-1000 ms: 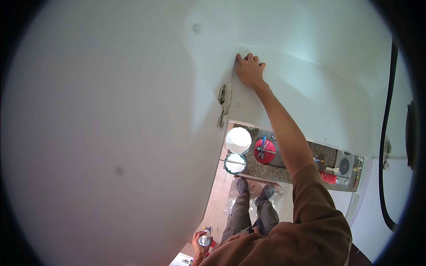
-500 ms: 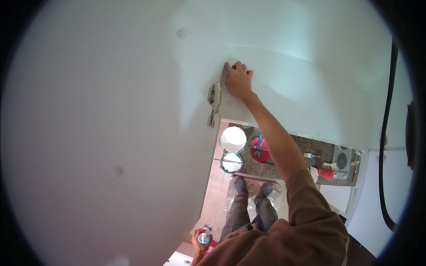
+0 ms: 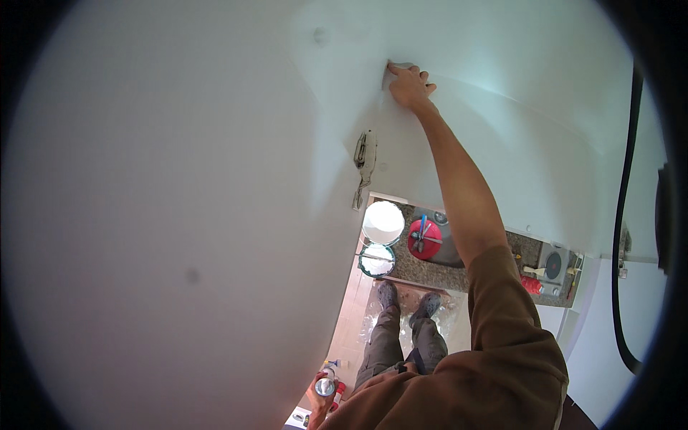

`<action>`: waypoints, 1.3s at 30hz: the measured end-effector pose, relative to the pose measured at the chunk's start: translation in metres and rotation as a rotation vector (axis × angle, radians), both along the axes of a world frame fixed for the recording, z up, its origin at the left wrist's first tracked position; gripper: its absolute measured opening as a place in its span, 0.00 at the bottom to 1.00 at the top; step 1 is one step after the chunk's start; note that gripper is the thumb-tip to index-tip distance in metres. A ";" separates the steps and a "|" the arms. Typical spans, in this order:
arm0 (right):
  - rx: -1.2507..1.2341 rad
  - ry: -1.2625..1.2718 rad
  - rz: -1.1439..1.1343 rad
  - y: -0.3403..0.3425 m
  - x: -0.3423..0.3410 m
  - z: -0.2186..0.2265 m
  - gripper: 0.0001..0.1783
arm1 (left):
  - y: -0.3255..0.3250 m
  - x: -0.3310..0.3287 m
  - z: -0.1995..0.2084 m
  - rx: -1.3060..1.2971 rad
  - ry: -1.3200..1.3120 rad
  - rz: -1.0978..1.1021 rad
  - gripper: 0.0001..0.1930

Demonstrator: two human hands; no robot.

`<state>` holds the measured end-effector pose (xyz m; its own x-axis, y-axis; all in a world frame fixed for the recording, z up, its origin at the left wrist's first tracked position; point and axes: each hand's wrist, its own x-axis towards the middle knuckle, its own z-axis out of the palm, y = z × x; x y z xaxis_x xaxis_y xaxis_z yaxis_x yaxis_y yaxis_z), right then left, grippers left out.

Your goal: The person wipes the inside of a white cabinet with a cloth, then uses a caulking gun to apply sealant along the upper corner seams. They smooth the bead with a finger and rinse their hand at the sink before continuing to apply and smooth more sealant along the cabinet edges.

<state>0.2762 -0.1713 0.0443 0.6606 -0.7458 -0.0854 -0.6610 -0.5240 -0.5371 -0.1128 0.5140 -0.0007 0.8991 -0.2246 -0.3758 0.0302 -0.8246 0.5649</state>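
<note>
High in the corner where two pale surfaces meet, my right hand (image 3: 411, 87) presses its fingers against a thin, flat grey piece (image 3: 385, 76). The kind of that piece is hard to tell. My right arm is stretched far up. Low at the left, beside my body, my left hand (image 3: 314, 398) is wrapped round a small can-like cylinder (image 3: 325, 387) with a pale round end. Close by that hand is a red tube-shaped thing (image 3: 337, 396). Below my right hand, an elongated beige fitting (image 3: 364, 161) with a slotted shape is on the pale surface.
A granite countertop (image 3: 412, 272) holds a large white bucket (image 3: 383, 222), a smaller tub of white material (image 3: 376, 260), a red round container (image 3: 425, 240) with tools on it, and a cooktop (image 3: 552, 265). Marked plastic sheeting (image 3: 371, 308) lies under my feet. A black cable (image 3: 622, 215) hangs at right.
My right hand has moved up along the corner with the grey piece, the arm reaching farther. The view has shifted slightly. My left hand still holds the cylinder.
</note>
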 end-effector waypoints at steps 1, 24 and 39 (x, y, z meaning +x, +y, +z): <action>0.003 0.019 -0.001 0.002 0.001 0.003 0.37 | -0.001 0.000 0.003 0.008 0.016 0.012 0.24; -0.121 -0.156 0.094 0.026 -0.029 -0.011 0.38 | -0.014 0.004 -0.003 -0.103 0.004 0.044 0.21; -0.140 0.027 0.077 0.014 -0.012 -0.004 0.34 | 0.002 -0.009 -0.006 -0.053 0.006 0.042 0.21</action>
